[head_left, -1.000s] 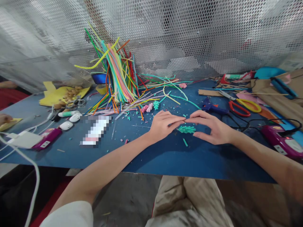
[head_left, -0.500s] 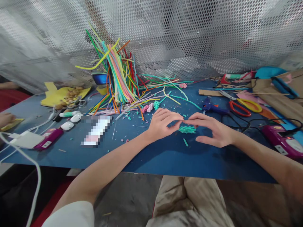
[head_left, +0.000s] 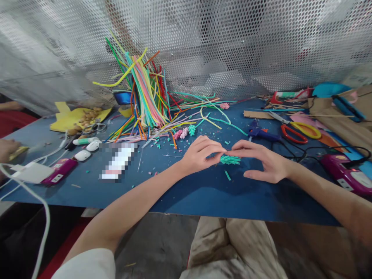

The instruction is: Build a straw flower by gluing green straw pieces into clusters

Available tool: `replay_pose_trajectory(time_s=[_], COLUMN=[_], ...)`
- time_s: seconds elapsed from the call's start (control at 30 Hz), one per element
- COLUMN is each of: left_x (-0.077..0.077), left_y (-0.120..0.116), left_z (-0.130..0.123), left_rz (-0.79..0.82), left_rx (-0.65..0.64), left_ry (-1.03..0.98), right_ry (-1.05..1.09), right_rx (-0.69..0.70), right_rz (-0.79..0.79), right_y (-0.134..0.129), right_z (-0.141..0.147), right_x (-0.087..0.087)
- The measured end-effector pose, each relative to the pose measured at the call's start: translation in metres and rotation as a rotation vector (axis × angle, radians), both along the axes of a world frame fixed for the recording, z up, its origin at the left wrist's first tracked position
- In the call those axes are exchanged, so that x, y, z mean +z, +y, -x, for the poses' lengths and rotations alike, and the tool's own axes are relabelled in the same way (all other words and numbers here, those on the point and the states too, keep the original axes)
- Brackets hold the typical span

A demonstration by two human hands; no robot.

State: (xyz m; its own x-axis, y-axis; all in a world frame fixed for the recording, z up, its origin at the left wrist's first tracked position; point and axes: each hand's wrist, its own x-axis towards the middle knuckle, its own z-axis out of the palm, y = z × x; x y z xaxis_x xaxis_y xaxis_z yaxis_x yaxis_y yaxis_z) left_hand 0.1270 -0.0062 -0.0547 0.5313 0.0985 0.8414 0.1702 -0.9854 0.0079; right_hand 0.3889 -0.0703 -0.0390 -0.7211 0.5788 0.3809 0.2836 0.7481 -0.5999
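My left hand (head_left: 200,155) is closed, thumb and index finger pinched together. Whatever lies in the pinch is too small or hidden to make out. My right hand (head_left: 266,161) is open, its thumb well apart from the fingers, and its extended fingertips meet the left fingertips. Just below that meeting point is a teal tufted pipe-cleaner piece (head_left: 231,160); whether the left fingers hold its end I cannot tell. A short teal pipe-cleaner offcut (head_left: 227,175) lies on the blue table below it.
A bundle of coloured pipe cleaners (head_left: 148,93) stands at the back. Small pink, lilac and teal tufted pieces (head_left: 184,133) lie before it among offcuts. Right are a blue glue gun (head_left: 263,131), scissors (head_left: 302,131) and a purple power strip (head_left: 345,174). Another person's hand (head_left: 8,149) is far left.
Both hands stay at the same spot, with only slight finger shifts; my right hand is a touch lower and further right. The teal pieces look unmoved.
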Motion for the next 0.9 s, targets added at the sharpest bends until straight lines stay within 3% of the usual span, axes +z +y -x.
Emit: replay_pose_trajectory(time_s=[0.3, 0.9], left_x=[0.002, 0.0011], left_y=[-0.0006, 0.0019], left_z=[0.0001, 0.0035], left_rz=[0.017, 0.022], left_rx=[-0.05, 0.152], left_ry=[0.005, 0.041], right_ry=[-0.002, -0.049], right_rx=[0.007, 0.034], right_rz=[-0.003, -0.008], right_y=[-0.0009, 0.0027], right_z=[0.0007, 0.0003], right_x=[0.0019, -0.003])
